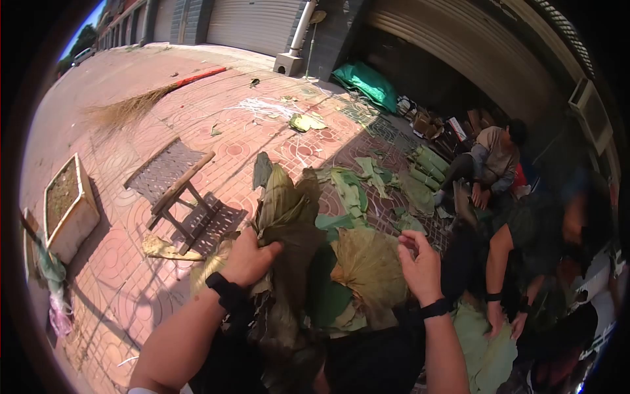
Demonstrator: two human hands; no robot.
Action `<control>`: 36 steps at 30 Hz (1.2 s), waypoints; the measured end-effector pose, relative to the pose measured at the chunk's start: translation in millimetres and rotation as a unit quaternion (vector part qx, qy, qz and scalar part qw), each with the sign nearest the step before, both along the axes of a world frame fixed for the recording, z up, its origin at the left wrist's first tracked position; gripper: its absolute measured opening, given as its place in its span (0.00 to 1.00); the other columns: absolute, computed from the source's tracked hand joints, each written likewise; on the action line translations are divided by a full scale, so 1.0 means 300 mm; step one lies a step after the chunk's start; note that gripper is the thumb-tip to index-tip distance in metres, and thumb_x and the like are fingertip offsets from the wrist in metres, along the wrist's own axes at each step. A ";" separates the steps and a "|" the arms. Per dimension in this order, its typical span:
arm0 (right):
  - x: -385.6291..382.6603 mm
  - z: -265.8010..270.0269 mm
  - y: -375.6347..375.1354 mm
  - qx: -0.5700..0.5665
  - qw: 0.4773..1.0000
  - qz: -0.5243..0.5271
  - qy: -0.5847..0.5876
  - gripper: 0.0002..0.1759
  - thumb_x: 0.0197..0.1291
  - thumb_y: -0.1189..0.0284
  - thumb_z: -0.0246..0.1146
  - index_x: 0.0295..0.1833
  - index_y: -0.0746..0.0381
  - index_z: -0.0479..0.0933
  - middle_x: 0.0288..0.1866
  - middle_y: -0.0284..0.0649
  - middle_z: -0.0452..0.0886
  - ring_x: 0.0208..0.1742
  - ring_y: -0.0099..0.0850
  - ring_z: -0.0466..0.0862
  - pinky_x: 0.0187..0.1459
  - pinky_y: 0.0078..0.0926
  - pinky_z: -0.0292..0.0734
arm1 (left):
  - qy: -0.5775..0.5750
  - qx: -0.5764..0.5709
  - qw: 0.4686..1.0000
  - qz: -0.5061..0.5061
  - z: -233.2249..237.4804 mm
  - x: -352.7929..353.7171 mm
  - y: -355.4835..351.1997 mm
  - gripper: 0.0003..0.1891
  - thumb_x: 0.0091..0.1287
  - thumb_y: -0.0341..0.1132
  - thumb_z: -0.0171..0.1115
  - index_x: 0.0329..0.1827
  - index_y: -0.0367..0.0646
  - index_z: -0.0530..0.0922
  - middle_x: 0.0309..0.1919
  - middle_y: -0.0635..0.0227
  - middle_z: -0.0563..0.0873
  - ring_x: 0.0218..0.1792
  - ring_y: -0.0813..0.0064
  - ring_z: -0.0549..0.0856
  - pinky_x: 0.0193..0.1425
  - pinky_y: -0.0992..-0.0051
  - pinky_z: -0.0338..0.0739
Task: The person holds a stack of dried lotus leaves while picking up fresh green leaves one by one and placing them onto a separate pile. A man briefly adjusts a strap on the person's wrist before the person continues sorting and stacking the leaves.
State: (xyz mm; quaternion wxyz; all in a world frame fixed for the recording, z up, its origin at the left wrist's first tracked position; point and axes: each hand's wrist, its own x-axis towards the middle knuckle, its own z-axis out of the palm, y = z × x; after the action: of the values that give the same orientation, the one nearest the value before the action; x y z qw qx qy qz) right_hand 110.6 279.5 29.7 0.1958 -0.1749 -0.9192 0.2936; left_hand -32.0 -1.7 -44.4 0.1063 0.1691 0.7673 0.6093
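We had our left hand [248,261] clenched around a folded leaf [285,210], dark and crumpled, held upright above our lap. Our right hand [420,268] had its fingers curled together, pinching the rim of a round leaf [369,269] that lay open, face up, on the heap of leaves [328,299] between our 2 arms.

We judged the leaf work about midway. Rolled green bundles [426,167] were already stacked on the pavement [118,262] beside a seated person [492,161], while many loose leaves [351,187] lay scattered in front of us and the heap in our lap was thick.

A 2nd person's hand [493,315] rested on a flat leaf at our right. A wooden stool [180,194] stood on the pavement to our left.
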 end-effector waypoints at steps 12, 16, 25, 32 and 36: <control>-0.153 -0.378 0.027 0.139 0.895 0.097 -0.413 0.39 0.53 0.51 0.62 0.68 0.57 0.63 0.61 0.59 0.69 0.60 0.52 0.72 0.59 0.41 0.69 | -0.097 0.087 0.991 0.030 0.099 0.017 -0.011 0.12 0.58 0.26 0.62 0.44 0.30 0.78 0.36 0.64 0.85 0.37 0.76 0.83 0.43 0.76 0.77; -0.158 -0.407 0.067 0.031 0.932 0.113 -0.342 0.26 0.61 0.56 0.53 0.59 0.61 0.71 0.49 0.56 0.78 0.54 0.49 0.78 0.55 0.42 0.71 | -0.111 0.092 0.989 0.041 0.077 0.013 -0.019 0.13 0.58 0.27 0.62 0.45 0.30 0.77 0.37 0.63 0.85 0.37 0.76 0.83 0.44 0.76 0.77; 0.144 -0.123 0.263 -0.532 0.829 -0.003 0.175 0.20 0.69 0.62 0.50 0.57 0.65 0.71 0.51 0.43 0.78 0.49 0.31 0.80 0.46 0.32 0.76 | -0.137 0.074 0.986 0.057 0.127 0.047 -0.034 0.20 0.57 0.30 0.65 0.48 0.28 0.68 0.42 0.57 0.81 0.43 0.71 0.81 0.49 0.73 0.76; 0.730 -0.128 0.323 -0.545 0.726 -0.052 0.416 0.25 0.69 0.55 0.51 0.58 0.65 0.69 0.56 0.39 0.77 0.51 0.32 0.80 0.50 0.31 0.75 | -0.055 0.095 0.992 0.063 0.087 0.050 -0.009 0.16 0.56 0.27 0.63 0.46 0.28 0.75 0.38 0.59 0.83 0.38 0.71 0.82 0.43 0.74 0.77; 1.071 -0.142 0.265 -0.415 0.764 -0.153 0.470 0.17 0.68 0.55 0.53 0.38 0.57 0.74 0.29 0.33 0.78 0.28 0.23 0.77 0.27 0.22 0.69 | -0.067 0.082 0.992 0.074 0.053 0.041 0.005 0.18 0.55 0.30 0.64 0.47 0.31 0.73 0.40 0.60 0.82 0.39 0.72 0.81 0.45 0.74 0.76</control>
State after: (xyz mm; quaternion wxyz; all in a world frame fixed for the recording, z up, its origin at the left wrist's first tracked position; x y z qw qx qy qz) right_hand 431.8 359.1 -12.8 0.5544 -0.2177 -0.4613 0.6576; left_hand -19.7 -0.2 -28.6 0.0984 0.0790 0.7163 0.6863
